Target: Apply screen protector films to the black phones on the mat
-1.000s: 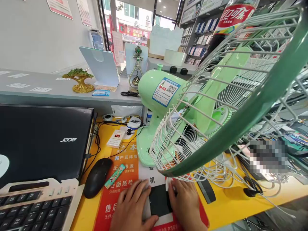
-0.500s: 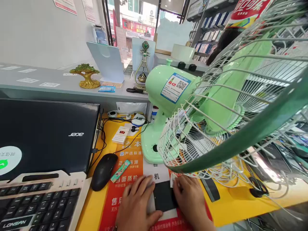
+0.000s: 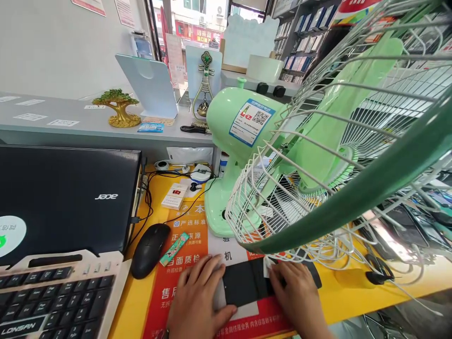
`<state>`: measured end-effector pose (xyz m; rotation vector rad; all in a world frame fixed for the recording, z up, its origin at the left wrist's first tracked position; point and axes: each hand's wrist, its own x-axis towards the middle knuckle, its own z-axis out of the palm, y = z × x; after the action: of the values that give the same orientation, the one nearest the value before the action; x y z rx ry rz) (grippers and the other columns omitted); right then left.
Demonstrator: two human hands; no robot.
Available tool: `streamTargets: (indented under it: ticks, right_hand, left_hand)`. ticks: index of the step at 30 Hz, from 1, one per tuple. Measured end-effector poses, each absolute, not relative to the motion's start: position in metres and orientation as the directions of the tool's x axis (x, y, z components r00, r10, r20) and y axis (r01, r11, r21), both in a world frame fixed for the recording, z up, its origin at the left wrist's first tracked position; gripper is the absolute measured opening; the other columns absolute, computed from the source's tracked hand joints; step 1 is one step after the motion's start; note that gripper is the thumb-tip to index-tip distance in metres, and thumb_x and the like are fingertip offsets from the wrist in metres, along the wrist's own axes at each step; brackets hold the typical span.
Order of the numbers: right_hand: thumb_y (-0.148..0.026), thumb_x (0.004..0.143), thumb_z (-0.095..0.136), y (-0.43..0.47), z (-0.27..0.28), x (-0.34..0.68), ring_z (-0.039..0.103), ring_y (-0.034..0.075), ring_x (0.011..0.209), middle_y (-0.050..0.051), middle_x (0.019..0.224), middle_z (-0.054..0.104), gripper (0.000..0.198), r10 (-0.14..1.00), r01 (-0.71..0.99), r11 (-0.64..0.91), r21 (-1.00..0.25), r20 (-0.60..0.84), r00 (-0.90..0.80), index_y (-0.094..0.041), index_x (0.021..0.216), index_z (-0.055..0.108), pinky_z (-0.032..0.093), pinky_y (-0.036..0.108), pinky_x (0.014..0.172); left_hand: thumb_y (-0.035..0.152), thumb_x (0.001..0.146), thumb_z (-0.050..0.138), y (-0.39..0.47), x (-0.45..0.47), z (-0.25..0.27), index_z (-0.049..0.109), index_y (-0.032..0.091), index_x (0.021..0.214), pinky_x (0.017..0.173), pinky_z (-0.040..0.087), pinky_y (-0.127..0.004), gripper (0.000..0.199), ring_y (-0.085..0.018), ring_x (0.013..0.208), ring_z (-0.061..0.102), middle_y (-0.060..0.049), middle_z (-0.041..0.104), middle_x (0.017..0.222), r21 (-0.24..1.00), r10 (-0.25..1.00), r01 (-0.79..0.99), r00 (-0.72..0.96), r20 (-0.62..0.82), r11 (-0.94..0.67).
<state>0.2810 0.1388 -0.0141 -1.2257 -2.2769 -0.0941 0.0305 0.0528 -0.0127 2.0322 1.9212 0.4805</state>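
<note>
In front of the green fan [image 3: 221,117], a black slab [image 3: 243,285] lies on a printed mat [image 3: 161,275]; the left hand [image 3: 199,296] rests spread over one end, while the right hand [image 3: 294,283] pinches a white wad [image 3: 267,269] against it.

The fan housing [image 3: 226,113] is smooth, glossy pale-green plastic, its label [image 3: 251,122] paper-like, its guard rim [image 3: 353,200] shiny dark green. Near the front edge of the smooth yellow table [image 3: 339,310], the dark slab [image 3: 245,282] looks smooth and dull; the soft white wad [image 3: 266,268] could be paper or cloth. The mouse [image 3: 150,252] is matt black plastic, the tree ornament [image 3: 123,120] metallic gold with rough foliage.
</note>
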Motion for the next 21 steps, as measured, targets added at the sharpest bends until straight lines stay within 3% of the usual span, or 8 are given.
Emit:
streamTargets:
  ticks: [4, 8, 12, 15, 21]
  right_hand:
    - [-0.021, 0.097, 0.055, 0.134, -0.017, 0.273, 0.054, 0.02, 0.072, 0.001, 0.068, 0.059, 0.024, 0.756, 0.794, 0.577, -0.192, 0.493, -0.43, -0.023, 0.073, 0.055, 0.036, 0.033, 0.07]
    - [-0.015, 0.096, 0.049, 0.111, -0.017, 0.225, 0.054, 0.019, 0.078, 0.001, 0.075, 0.061, 0.02, 0.723, 0.653, 0.682, -0.328, 0.437, -0.535, -0.023, 0.08, 0.059, 0.035, 0.033, 0.071]
    - [-0.015, 0.096, 0.048, 0.099, -0.014, 0.221, 0.052, 0.019, 0.076, 0.0, 0.076, 0.061, 0.02, 0.651, 0.552, 0.759, -0.347, 0.42, -0.632, -0.023, 0.084, 0.061, 0.032, 0.034, 0.068]
    - [-0.016, 0.097, 0.052, 0.108, -0.012, 0.262, 0.053, 0.019, 0.077, 0.0, 0.076, 0.061, 0.019, 0.667, 0.594, 0.744, -0.304, 0.385, -0.638, -0.023, 0.082, 0.061, 0.035, 0.033, 0.07]
    - [-0.021, 0.097, 0.058, 0.134, -0.014, 0.313, 0.054, 0.02, 0.077, 0.001, 0.074, 0.06, 0.014, 0.761, 0.742, 0.614, -0.269, 0.451, -0.467, -0.023, 0.083, 0.061, 0.038, 0.033, 0.071]
  left_hand:
    - [0.046, 0.074, 0.081, 0.053, 0.03, -0.012, 0.063, 0.031, 0.131, 0.104, 0.044, -0.048, 0.061, -0.031, 0.134, 0.051, 0.001, 0.056, 0.148, 0.414, 0.997, 0.907, 0.054, 0.053, -0.071]
    - [0.039, 0.071, 0.084, 0.054, 0.031, -0.01, 0.064, 0.032, 0.129, 0.104, 0.045, -0.047, 0.062, -0.03, 0.134, 0.052, 0.002, 0.058, 0.146, 0.388, 0.998, 0.92, 0.043, 0.037, -0.054]
    - [0.035, 0.071, 0.084, 0.053, 0.031, -0.011, 0.063, 0.032, 0.131, 0.103, 0.046, -0.047, 0.063, -0.03, 0.132, 0.053, 0.001, 0.059, 0.145, 0.359, 0.998, 0.932, 0.04, 0.044, -0.053]
    - [0.043, 0.074, 0.081, 0.052, 0.031, -0.011, 0.064, 0.032, 0.13, 0.103, 0.045, -0.046, 0.06, -0.031, 0.131, 0.053, 0.0, 0.059, 0.145, 0.368, 0.997, 0.928, 0.047, 0.06, -0.066]
    - [0.044, 0.076, 0.079, 0.053, 0.031, -0.007, 0.064, 0.033, 0.131, 0.104, 0.043, -0.047, 0.058, -0.032, 0.133, 0.051, 0.0, 0.059, 0.145, 0.384, 0.999, 0.922, 0.041, 0.029, -0.049]
